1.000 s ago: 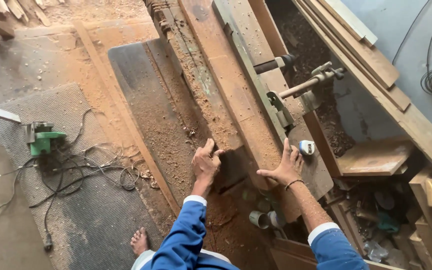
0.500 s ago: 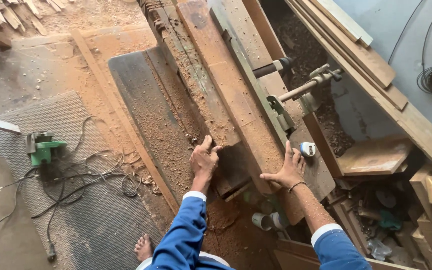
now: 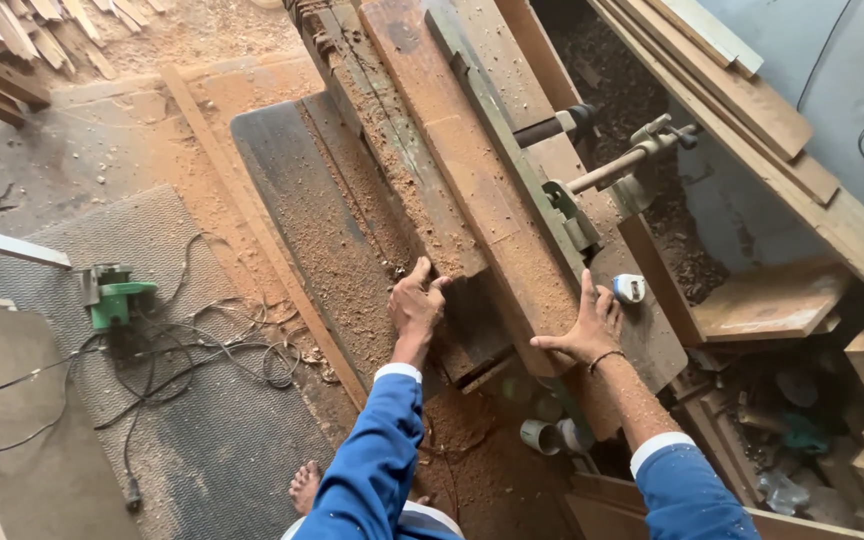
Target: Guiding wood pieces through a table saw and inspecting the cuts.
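Looking down, I see my blue sleeves reaching to the bench (image 3: 642, 340), thick with sawdust. My left hand (image 3: 415, 305) is curled, fingers pressed together against the near end of the long wooden plank (image 3: 407, 170). My right hand (image 3: 589, 328) lies spread flat on the reddish bench top, just beside a small white roll (image 3: 629, 288). Farther left, a green power tool (image 3: 112, 297) sits on the floor mat among tangled cords.

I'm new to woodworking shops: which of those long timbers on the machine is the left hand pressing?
The sawdust-covered timber, left of the cleaner reddish one; the left hand grips its near end.
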